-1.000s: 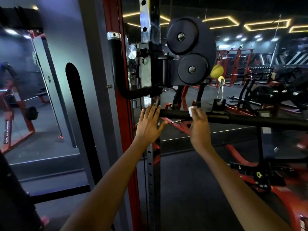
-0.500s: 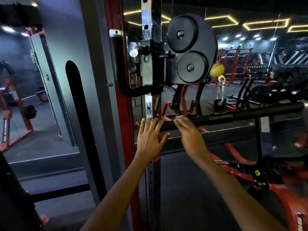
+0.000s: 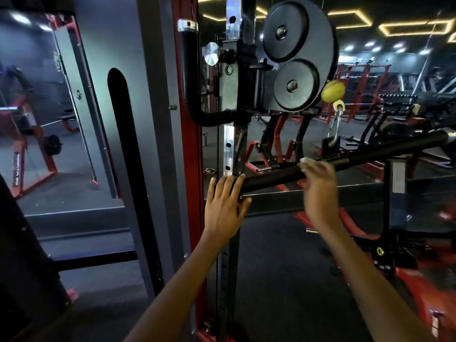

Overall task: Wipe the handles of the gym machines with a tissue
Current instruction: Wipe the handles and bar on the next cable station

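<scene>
Our right grip (image 3: 318,178) is pinching a small white tissue (image 3: 305,160) and pressing it on the long black padded bar handle (image 3: 271,176), which is tilting up to the right. Our left grip (image 3: 225,208) is released, with straight fingers resting flat on the bar's near end, by the shiny metal post (image 3: 233,144). A yellow ball (image 3: 332,91) is hanging above.
</scene>
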Demonstrator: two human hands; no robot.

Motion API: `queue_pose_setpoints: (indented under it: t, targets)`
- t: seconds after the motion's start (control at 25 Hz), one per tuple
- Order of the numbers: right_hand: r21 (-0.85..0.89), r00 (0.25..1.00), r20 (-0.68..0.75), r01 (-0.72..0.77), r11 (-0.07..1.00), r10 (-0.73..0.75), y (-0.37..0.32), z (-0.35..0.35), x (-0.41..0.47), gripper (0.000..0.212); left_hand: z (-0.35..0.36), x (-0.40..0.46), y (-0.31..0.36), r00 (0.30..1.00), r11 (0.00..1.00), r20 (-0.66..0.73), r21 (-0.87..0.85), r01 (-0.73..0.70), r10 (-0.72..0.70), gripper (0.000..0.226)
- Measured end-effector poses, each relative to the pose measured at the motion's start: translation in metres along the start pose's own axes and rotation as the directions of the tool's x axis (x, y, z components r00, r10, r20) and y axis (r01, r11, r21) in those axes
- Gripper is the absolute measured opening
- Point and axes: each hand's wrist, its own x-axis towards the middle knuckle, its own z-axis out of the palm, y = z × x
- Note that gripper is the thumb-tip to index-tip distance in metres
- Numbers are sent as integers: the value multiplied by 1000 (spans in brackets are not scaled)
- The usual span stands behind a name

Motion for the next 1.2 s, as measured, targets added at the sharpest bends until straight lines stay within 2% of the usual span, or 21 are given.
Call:
queue_pose_setpoints:
  t: [0.08, 0.12, 0.2, 0.24, 0.28, 0.32, 0.4, 0.48, 0.52, 0.56, 0.6, 0.64, 0.68, 0.72, 0.8, 0.88, 0.92, 1.0, 1.08, 1.12, 1.2]
  targets:
    - [24, 978, -86, -188, 982, 189, 0, -6, -1, 41, -2, -4, 5, 1000, 1000, -13, -6, 12, -12, 61]
    - [29, 981, -64, -179, 983, 181, -22, -2, -5, 40, -2, -7, 8, 1000, 1000, -19, -7, 17, -17, 61]
    - [48, 994, 57, 88, 995, -91, -67, 12, -25, 38, -2, -12, 11, 999, 1000, -32, -10, 26, -27, 59]
    - [68, 968, 91, 226, 972, -232, -75, 17, -32, 37, -3, -15, 10, 999, 999, -36, -13, 36, -36, 58]
    - [64, 947, 100, 300, 952, -305, -71, 15, -32, 38, -3, -19, 8, 998, 999, -34, -16, 48, -49, 58]
    - [30, 951, 76, 297, 954, -298, -57, 9, -26, 41, -3, -23, 6, 998, 998, -28, -19, 59, -59, 57]
    - [-47, 997, -22, 78, 996, -79, -19, -9, -17, 48, -3, -31, 3, 997, 997, -20, -33, 68, -68, 56]
    - [9, 981, -123, -152, 988, 152, -13, -14, -20, 48, -4, -38, 6, 997, 997, -27, -35, 74, -75, 56]
    - [47, 981, -124, -142, 989, 146, -28, -9, -26, 46, -4, -39, 7, 996, 996, -38, -30, 81, -82, 57]
    - [75, 995, -84, -37, 997, 43, -49, 0, -36, 45, -6, -40, 8, 995, 996, -53, -27, 88, -90, 57]
    - [89, 991, -28, 136, 987, -134, -64, 9, -47, 45, -7, -40, 8, 993, 995, -64, -27, 95, -97, 56]
    - [90, 953, 15, 300, 950, -302, -70, 15, -55, 45, -10, -40, 6, 992, 995, -70, -28, 101, -102, 56]
    - [80, 913, 26, 403, 911, -407, -64, 16, -55, 47, -13, -40, 3, 992, 994, -73, -28, 103, -105, 56]
    - [69, 909, 3, 416, 907, -417, -48, 11, -48, 48, -15, -40, 0, 992, 994, -75, -25, 103, -105, 56]
    - [71, 979, -82, 195, 978, -189, -12, -5, -34, 52, -20, -42, -5, 992, 995, -76, -20, 101, -102, 56]
    - [134, 986, -146, -62, 989, 81, -4, -14, -32, 50, -23, -44, -6, 990, 994, -86, -19, 107, -108, 56]
    - [164, 984, -149, -74, 984, 99, -20, -11, -35, 49, -25, -44, -5, 989, 993, -93, -17, 115, -116, 55]
    - [184, 994, -59, 107, 977, -97, -65, 2, -50, 47, -29, -44, -3, 985, 991, -105, -10, 137, -137, 55]
    - [139, 935, 12, 349, 927, -354, -81, 12, -59, 48, -33, -46, -4, 984, 990, -107, -1, 141, -141, 54]
    - [128, 921, 7, 385, 914, -389, -73, 11, -56, 49, -35, -48, -6, 985, 990, -99, -1, 140, -140, 54]
    - [125, 971, -35, 241, 962, -238, -42, -1, -45, 50, -39, -53, -10, 987, 990, -75, -21, 140, -141, 55]
